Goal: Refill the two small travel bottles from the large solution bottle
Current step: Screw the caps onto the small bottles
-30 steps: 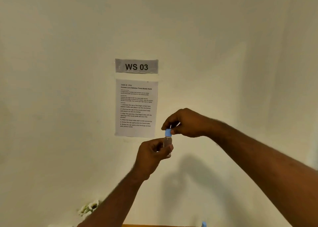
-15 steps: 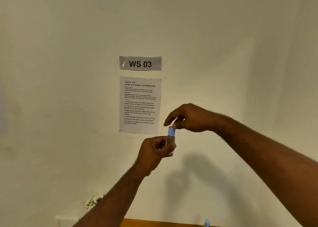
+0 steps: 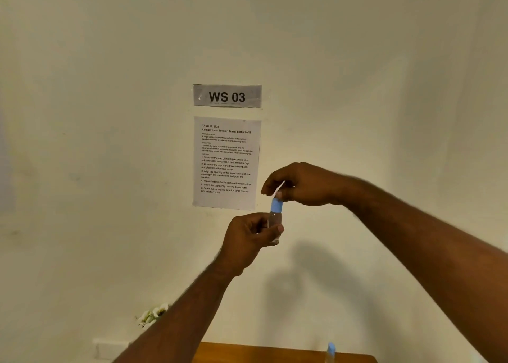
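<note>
Steadying the travel bottle between curled left hand fingers, the right hand pinches the blue cap just below its fingertips, seemingly to twist it.

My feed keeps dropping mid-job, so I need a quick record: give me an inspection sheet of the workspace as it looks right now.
Surface: brown wooden tabletop, only its far edge in view at the bottom.
Job's things: small clear travel bottle with blue cap held up in front of the wall; a second blue-capped clear bottle stands on the table, mostly cut off. Large solution bottle: nothing seen.
Clutter: small white flowers by the wall at lower left.
Grippers: left hand grips the bottle body; right hand pinches the blue cap with its fingers.
Cables: nothing seen.
Surroundings: cream wall, grey "WS 03" sign, white printed instruction sheet below it.
</note>
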